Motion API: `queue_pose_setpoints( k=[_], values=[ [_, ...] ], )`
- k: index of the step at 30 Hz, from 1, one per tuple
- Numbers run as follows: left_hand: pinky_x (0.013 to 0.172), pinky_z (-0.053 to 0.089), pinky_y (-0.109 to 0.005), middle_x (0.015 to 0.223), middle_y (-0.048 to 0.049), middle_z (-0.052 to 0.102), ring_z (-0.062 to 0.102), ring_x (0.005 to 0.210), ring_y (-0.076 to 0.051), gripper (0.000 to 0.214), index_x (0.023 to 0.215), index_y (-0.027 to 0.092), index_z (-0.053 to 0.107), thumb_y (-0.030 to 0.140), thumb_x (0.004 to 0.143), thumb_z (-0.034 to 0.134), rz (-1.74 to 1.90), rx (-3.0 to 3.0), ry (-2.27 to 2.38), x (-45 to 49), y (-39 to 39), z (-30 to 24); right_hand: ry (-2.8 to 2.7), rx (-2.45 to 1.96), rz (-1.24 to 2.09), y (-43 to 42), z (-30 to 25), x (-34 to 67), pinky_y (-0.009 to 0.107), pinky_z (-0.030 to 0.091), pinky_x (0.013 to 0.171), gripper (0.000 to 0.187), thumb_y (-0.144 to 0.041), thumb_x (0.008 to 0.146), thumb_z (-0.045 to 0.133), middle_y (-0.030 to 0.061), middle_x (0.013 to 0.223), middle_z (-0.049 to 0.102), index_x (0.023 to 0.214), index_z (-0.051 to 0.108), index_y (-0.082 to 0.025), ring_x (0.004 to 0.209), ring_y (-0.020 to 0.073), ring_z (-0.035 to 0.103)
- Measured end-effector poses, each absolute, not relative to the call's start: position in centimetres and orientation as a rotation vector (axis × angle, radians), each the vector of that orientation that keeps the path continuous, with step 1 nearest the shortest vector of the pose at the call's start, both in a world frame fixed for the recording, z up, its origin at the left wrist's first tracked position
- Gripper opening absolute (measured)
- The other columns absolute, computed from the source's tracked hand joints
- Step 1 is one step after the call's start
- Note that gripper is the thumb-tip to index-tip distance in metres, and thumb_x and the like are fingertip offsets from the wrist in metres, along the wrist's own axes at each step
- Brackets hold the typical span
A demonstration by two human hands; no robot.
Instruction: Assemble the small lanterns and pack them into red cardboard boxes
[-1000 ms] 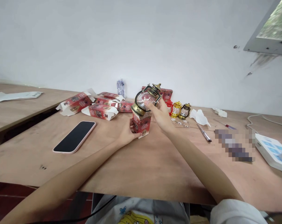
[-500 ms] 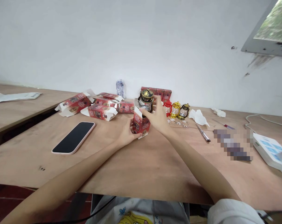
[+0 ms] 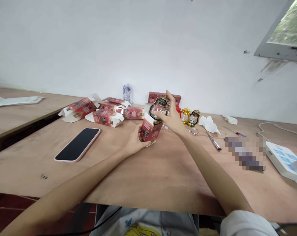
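Observation:
My left hand [image 3: 135, 142] is closed around the lower part of a small red printed box [image 3: 150, 131], whose white top flap stands up. At the box's open top is a black and gold miniature lantern [image 3: 160, 108], tilted to the right, its base at or just inside the opening. My right hand [image 3: 172, 119] grips the lantern from the right, thumb in front and fingers toward its cap. Behind that hand stand a red lantern [image 3: 178, 110], mostly hidden, a gold lantern [image 3: 185, 114] and another black and gold lantern [image 3: 194, 118].
Several red boxes with open flaps [image 3: 106, 118] lie left, near a clear bottle [image 3: 126, 93]. A phone [image 3: 77, 145] is at front left. Small metal pieces [image 3: 194, 131], crumpled tissue [image 3: 209, 124], a pen-like tool [image 3: 214, 141] and a white power strip [image 3: 286, 162] are on the right.
The lantern has tipped from nearly upright to leaning right, and my right hand has shifted right with it. The box, still in my left hand, has tilted slightly right.

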State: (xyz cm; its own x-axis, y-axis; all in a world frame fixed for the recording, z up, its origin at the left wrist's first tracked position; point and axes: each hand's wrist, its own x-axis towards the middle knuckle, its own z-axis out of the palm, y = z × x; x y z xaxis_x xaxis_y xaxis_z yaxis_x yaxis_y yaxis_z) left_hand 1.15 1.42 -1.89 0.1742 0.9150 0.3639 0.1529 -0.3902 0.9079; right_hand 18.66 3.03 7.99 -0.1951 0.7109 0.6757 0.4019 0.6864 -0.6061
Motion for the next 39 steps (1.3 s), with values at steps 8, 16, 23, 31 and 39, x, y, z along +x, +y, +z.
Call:
queue_pose_setpoints(
  k=[8, 16, 23, 31, 39],
  values=[
    [0.092, 0.048, -0.047, 0.122, -0.0116, 0.053, 0.056, 0.11, -0.028, 0.073, 0.119, 0.02, 0.041, 0.02, 0.057, 0.078, 1.31, 1.682, 1.001, 1.0, 1.7, -2.3, -2.06, -0.871, 0.318, 2.1, 8.4, 17.8, 0.038, 0.047, 0.087, 0.058, -0.017, 0.07, 0.059, 0.0025, 0.114, 0.061, 0.124, 0.042, -0.027, 0.097, 0.0223, 0.06],
    [0.094, 0.048, -0.048, 0.125, -0.0119, 0.051, 0.058, 0.109, -0.027, 0.074, 0.12, 0.021, 0.04, 0.016, 0.057, 0.078, 1.264, 1.582, 0.885, 1.1, 1.3, -1.9, -2.184, -0.888, 0.167, 1.5, 9.3, 18.0, 0.038, 0.045, 0.085, 0.043, -0.016, 0.068, 0.065, 0.0046, 0.112, 0.062, 0.109, 0.053, -0.023, 0.1, 0.0244, 0.058],
    [0.097, 0.046, -0.047, 0.133, -0.0115, 0.046, 0.054, 0.116, -0.028, 0.075, 0.122, 0.023, 0.041, 0.016, 0.058, 0.08, 1.124, 1.563, 0.762, 1.0, 1.3, -2.1, -2.358, -0.963, 0.068, 1.0, 10.6, 19.7, 0.033, 0.043, 0.074, 0.033, -0.03, 0.073, 0.071, 0.0013, 0.1, 0.067, 0.103, 0.059, -0.026, 0.087, 0.0222, 0.059],
    [0.101, 0.041, -0.049, 0.133, -0.0137, 0.045, 0.048, 0.123, -0.03, 0.074, 0.119, 0.019, 0.043, 0.019, 0.057, 0.082, 1.016, 1.545, 0.726, 0.9, 0.8, -1.0, -2.417, -1.168, -0.036, 0.8, 10.8, 19.8, 0.03, 0.037, 0.074, 0.046, -0.043, 0.074, 0.07, 0.005, 0.092, 0.062, 0.112, 0.054, -0.024, 0.093, 0.0236, 0.05],
    [0.102, 0.039, -0.047, 0.13, -0.0115, 0.047, 0.049, 0.12, -0.028, 0.071, 0.117, 0.019, 0.045, 0.018, 0.056, 0.082, 0.994, 1.542, 0.682, 0.9, 0.6, -0.8, -2.541, -1.268, -0.132, 0.5, 10.7, 19.4, 0.036, 0.037, 0.081, 0.028, -0.037, 0.073, 0.07, 0.0079, 0.087, 0.065, 0.095, 0.065, -0.02, 0.104, 0.0291, 0.048]
  ],
)
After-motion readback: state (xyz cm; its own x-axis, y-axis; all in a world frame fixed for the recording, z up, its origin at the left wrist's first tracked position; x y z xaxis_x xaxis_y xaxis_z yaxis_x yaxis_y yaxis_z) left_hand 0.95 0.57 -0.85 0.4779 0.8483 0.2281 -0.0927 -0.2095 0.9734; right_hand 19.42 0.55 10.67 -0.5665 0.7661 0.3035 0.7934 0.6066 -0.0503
